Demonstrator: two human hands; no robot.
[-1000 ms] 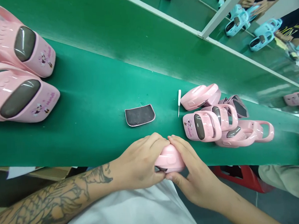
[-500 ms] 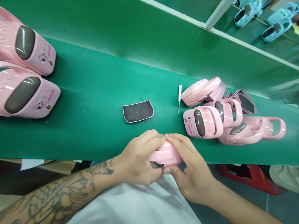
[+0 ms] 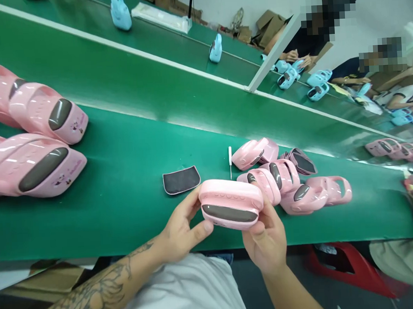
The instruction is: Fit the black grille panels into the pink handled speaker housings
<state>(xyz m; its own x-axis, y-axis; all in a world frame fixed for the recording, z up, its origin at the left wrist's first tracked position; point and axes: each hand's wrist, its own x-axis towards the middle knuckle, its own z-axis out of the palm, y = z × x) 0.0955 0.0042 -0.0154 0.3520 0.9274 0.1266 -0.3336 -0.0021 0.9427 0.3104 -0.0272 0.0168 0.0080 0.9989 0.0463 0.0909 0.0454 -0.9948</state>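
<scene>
In the head view, a person's two bare hands hold a pink case (image 3: 229,192) up over the near edge of a green belt (image 3: 127,223). The case is smooth, glossy plastic, a rounded bar shape with a long dark grey oval window facing the person. Both hands grip it: the tattooed left hand (image 3: 184,225) cups its left end with the thumb on the front, and the right hand (image 3: 266,243) supports its right end from below. Just left of the case lies a flat black pad (image 3: 181,180) with a pink rim and a grainy surface. A slim white-handled screwdriver (image 3: 230,160) lies just above the case, its metal shaft pointing toward it. To the right, touching the case's far corner, is a loose heap of pink shells (image 3: 277,178), curved and looped, some with grey windows. Well apart at the left lie larger pink cases (image 3: 37,168). A white rail (image 3: 145,47) runs along the belt's far edge. Beyond it, on a second green belt (image 3: 173,45), stand pale blue cases (image 3: 215,48), and a co-worker's hands (image 3: 293,55) work among others. Below the near edge sits a red stool (image 3: 351,271).
</scene>
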